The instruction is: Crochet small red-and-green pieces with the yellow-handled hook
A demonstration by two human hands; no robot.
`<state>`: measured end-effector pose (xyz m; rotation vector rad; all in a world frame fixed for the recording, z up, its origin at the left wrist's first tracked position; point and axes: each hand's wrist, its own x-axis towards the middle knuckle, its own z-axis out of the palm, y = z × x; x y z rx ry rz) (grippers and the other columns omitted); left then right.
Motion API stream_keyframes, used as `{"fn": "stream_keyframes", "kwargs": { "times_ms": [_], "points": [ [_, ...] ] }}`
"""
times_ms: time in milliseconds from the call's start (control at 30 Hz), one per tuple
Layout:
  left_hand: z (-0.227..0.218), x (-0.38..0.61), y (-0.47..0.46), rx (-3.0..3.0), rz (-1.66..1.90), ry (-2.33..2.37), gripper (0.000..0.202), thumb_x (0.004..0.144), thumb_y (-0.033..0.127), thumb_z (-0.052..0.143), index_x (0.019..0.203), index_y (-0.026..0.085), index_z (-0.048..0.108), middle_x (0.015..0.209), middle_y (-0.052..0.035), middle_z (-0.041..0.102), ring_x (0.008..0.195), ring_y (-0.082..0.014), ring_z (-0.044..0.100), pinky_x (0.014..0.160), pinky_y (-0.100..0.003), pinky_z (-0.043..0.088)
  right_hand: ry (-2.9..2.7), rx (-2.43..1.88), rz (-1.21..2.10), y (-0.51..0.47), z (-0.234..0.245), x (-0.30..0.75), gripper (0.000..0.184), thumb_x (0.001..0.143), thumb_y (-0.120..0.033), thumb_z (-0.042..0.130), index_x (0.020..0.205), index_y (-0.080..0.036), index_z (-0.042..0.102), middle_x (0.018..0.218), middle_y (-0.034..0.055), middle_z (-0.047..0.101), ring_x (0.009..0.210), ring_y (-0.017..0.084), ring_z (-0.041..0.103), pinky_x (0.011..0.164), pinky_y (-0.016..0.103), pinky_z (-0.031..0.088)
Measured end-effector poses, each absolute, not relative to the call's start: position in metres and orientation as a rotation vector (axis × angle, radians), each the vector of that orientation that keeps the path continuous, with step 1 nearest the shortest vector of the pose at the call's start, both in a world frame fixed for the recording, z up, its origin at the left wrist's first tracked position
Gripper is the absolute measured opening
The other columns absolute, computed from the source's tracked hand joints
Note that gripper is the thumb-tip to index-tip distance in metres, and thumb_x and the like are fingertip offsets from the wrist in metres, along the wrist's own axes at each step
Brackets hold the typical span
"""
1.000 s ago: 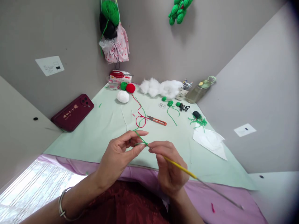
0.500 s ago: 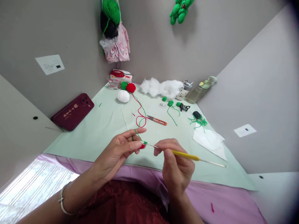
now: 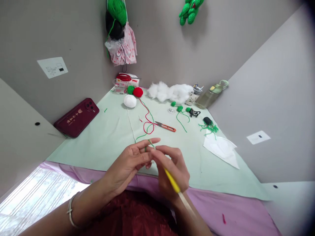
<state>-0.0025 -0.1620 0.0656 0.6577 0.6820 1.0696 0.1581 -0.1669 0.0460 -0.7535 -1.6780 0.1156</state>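
My left hand (image 3: pixel 133 160) pinches a small crochet piece, mostly hidden behind the fingers and my right hand. Green yarn (image 3: pixel 145 149) loops round its fingers, with the index finger stretched out. My right hand (image 3: pixel 173 167) is closed on a crochet hook (image 3: pixel 173 181) with a yellow handle, its pale rear end blurred and pointing down toward my wrist. Its fingertips touch those of my left hand, so the hook's tip is hard to make out. Beyond the hands, a red yarn ball (image 3: pixel 138 92), a green yarn ball (image 3: pixel 130 89) and a white yarn ball (image 3: pixel 130 101) lie on the table.
Orange-handled thread snips (image 3: pixel 166 127) lie ahead of my hands. White stuffing (image 3: pixel 169 93) lines the back, beside a pen cup (image 3: pixel 194 95) and a bottle (image 3: pixel 212 95). Small green crochet pieces (image 3: pixel 179 108) sit at right; a dark red phone (image 3: pixel 76 118) leans at left.
My right hand has moved left, up against my left hand, and the hook has swung from nearly level to steeply slanted. The red and green crochet piece is now covered.
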Motion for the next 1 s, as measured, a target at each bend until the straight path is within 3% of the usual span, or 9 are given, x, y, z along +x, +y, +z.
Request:
{"fn": "stream_keyframes", "kwargs": {
  "times_ms": [133,500,767,1000],
  "points": [
    [0.065,-0.008,-0.158,0.625,1.056,0.688,0.034,0.082,0.028,0.088,0.116,0.023,0.084,0.087,0.0009,0.065,0.072,-0.0064,0.053,0.072,-0.020,0.044,-1.410,-0.758,0.616,-0.164,0.055,0.164,0.025,0.103,-0.013,0.058,0.105,-0.027,0.079,0.086,0.0013,0.070,0.073,0.014,0.064,0.066,0.032,0.054],
    [0.067,-0.006,-0.166,0.882,1.105,0.782,0.028,0.087,0.029,0.084,0.115,0.032,0.084,0.087,0.0016,0.063,0.082,-0.0121,0.055,0.077,-0.025,0.048,-1.160,-0.637,1.159,-0.154,0.056,0.163,0.015,0.100,-0.028,0.068,0.093,-0.024,0.081,0.088,0.0012,0.074,0.070,0.011,0.064,0.068,0.027,0.053],
    [0.071,-0.011,-0.166,0.917,1.100,0.831,0.028,0.085,0.030,0.084,0.114,0.032,0.084,0.086,0.0016,0.062,0.082,-0.0125,0.056,0.078,-0.025,0.049,-1.279,-0.616,1.082,-0.160,0.062,0.168,0.020,0.106,-0.027,0.058,0.095,-0.024,0.075,0.091,0.0018,0.075,0.074,0.013,0.067,0.073,0.030,0.056],
    [0.072,-0.010,-0.168,1.014,1.143,0.927,0.030,0.086,0.034,0.085,0.115,0.031,0.084,0.087,0.0009,0.064,0.085,-0.0137,0.059,0.085,-0.027,0.051,-1.695,-0.700,0.523,-0.170,0.060,0.174,0.025,0.104,-0.010,0.052,0.109,-0.023,0.072,0.096,0.0052,0.076,0.094,0.020,0.072,0.080,0.036,0.058]
  ]
}}
